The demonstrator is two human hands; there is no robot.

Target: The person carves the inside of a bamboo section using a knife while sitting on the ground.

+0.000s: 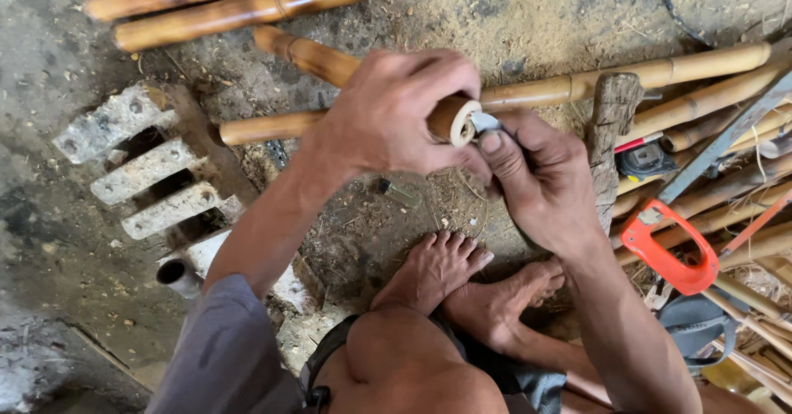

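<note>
My left hand is wrapped around the near end of a brown bamboo pole that slants away to the upper left. Its pale cut end faces right. My right hand presses a small metal blade against that cut end, thumb on top. My bare feet rest crossed on the ground just below the hands.
More bamboo poles lie at the top left, and one long pole runs right. A hand saw with an orange handle, a tape measure and a wooden block sit on the right. A concrete grille lies left.
</note>
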